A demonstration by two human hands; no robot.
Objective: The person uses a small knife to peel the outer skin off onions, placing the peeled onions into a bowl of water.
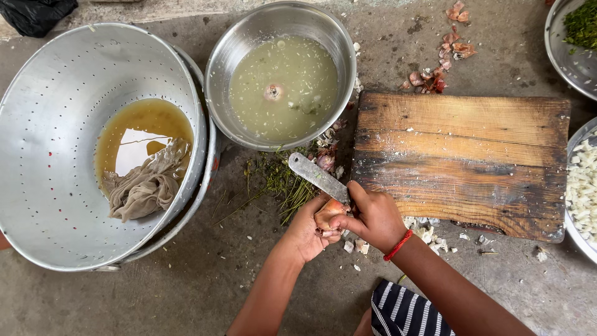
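Note:
My left hand (306,231) cups a small brownish onion (328,213) just in front of the wooden cutting board (463,158). A knife (318,177) is gripped in my right hand (373,218), which wears a red thread on the wrist. Its worn metal blade points up and left from the onion, with the thumb pressed against the onion. Both hands meet over the concrete floor near the board's lower left corner.
A steel bowl (336,43) holds cloudy water with one onion (273,92) in it. At left a perforated metal colander (56,155) holds yellowish liquid and a wet cloth (146,186). Onion skins (444,59), herb stems (277,180), a bowl of chopped onion (583,186) and a bowl of greens (581,25) lie around.

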